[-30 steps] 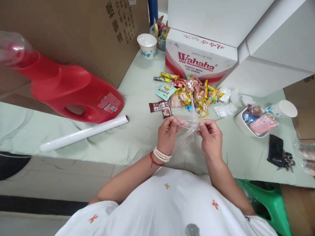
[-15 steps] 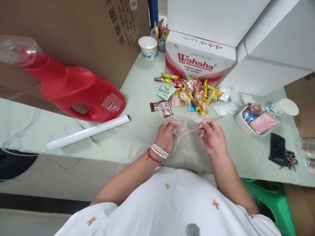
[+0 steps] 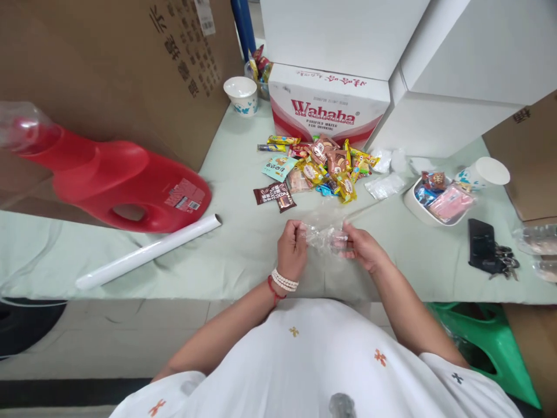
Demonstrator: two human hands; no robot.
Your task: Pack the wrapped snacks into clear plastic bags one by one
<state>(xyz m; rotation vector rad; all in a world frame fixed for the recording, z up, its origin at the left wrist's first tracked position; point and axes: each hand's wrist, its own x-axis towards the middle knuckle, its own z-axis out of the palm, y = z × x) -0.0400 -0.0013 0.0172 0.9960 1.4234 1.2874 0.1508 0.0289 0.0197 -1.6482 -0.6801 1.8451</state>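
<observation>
A clear plastic bag (image 3: 322, 233), crumpled and see-through, is stretched between my two hands above the table's front part. My left hand (image 3: 292, 247), with white and red bracelets at the wrist, is closed on the bag's left side. On the other side my right hand (image 3: 362, 247) pinches it between thumb and fingers. Just beyond the bag lies a pile of wrapped snacks (image 3: 328, 165), with a dark brown cocoa packet (image 3: 270, 193) and a light blue packet (image 3: 279, 167) at its left.
Behind the snacks stands a Wahaha carton (image 3: 328, 110). A red jug (image 3: 130, 180) and a white roll (image 3: 150, 252) lie left. To the right are a white tub (image 3: 415, 206) of packets, a paper cup (image 3: 489, 172), a black case (image 3: 481, 247) with keys, and a green stool (image 3: 500, 348) below.
My hands have come closer together, and the bag between them is more bunched up. The camera view has shifted, so the table things appear farther left.
</observation>
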